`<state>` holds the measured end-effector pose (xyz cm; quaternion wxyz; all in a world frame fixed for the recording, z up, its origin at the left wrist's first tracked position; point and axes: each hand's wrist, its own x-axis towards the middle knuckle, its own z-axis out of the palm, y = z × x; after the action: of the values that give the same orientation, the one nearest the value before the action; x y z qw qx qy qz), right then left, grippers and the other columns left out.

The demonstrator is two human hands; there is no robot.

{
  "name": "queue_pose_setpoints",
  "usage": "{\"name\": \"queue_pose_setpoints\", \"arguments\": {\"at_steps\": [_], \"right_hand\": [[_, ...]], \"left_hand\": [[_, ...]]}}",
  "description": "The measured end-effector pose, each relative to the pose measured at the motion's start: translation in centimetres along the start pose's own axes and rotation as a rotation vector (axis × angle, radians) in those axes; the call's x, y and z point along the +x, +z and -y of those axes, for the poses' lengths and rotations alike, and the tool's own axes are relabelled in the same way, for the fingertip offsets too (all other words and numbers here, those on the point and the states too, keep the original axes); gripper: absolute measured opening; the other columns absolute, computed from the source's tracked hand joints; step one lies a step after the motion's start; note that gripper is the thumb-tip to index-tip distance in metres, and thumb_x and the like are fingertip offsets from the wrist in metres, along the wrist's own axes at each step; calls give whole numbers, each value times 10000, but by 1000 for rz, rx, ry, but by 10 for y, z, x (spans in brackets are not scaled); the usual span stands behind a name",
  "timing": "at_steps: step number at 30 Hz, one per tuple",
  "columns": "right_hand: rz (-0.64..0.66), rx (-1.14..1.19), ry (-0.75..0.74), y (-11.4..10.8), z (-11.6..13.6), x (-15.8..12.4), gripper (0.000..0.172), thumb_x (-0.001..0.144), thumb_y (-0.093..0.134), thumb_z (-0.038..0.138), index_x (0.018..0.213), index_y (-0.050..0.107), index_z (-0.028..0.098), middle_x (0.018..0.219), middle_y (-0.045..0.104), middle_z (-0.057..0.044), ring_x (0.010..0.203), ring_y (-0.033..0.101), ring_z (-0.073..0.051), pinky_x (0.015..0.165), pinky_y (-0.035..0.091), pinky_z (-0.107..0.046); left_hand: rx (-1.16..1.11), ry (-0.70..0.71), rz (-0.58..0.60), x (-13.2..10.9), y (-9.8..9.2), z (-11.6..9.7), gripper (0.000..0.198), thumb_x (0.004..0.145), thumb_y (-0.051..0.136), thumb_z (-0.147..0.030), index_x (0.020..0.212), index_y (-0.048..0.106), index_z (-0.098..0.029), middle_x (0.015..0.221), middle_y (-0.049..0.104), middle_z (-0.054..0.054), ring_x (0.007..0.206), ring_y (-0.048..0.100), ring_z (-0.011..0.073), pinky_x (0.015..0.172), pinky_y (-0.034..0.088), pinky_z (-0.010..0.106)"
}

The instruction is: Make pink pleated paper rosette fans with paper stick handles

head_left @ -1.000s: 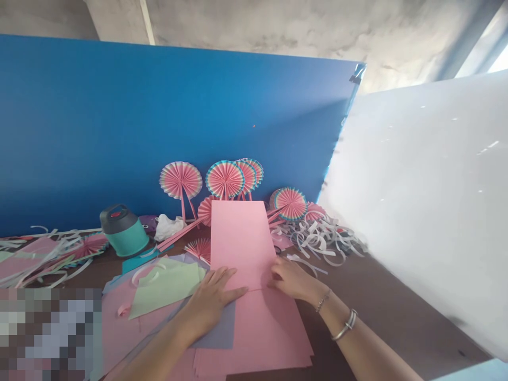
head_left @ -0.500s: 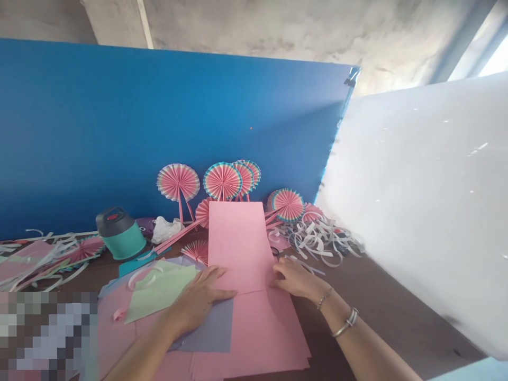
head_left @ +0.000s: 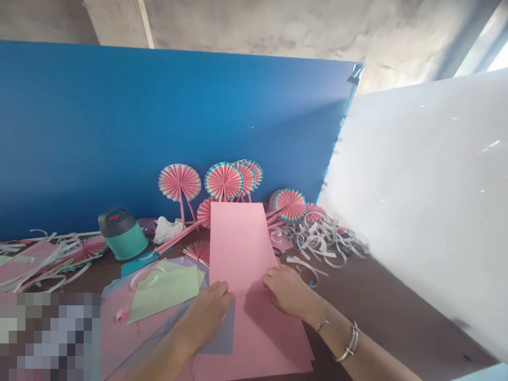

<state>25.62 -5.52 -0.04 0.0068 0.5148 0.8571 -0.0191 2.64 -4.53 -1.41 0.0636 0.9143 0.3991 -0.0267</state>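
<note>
A pink paper sheet [head_left: 240,243] lies on the brown table, creased across its width, with its near edge lifted a little. My left hand [head_left: 208,312] has its fingers curled at the left end of the crease, pinching the paper. My right hand [head_left: 288,290] grips the right end of the same crease, fingers closed on the sheet. More pink sheets [head_left: 262,344] lie stacked under it, beside a grey sheet [head_left: 220,333] and a pale green sheet [head_left: 166,288].
Finished pink paper fans [head_left: 224,181] on sticks lean against a blue board [head_left: 159,127] at the back. A teal container [head_left: 123,235] stands at left. Curled white paper strips [head_left: 321,238] pile at right, near a white board [head_left: 428,201]. Paper scraps [head_left: 43,256] cover the far left.
Both hands moved inward along the crease and closed from flat pressing into a pinch. The sheet's near edge has lifted slightly.
</note>
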Motion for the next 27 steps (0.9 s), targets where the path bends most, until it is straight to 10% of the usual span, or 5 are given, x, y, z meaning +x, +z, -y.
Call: {"name": "queue_pose_setpoints", "arguments": {"at_steps": [27], "right_hand": [[-64,294,68,7,-17,3,206,799,454,96,868,634,169,892,671,-55,832,591,-186,709,386,-267]], "left_hand": [[-233,-173,-94,3,-6,3,316,839,323,-70,924,605,-186,963,621,71,956,556,199,856,402,322]]}}
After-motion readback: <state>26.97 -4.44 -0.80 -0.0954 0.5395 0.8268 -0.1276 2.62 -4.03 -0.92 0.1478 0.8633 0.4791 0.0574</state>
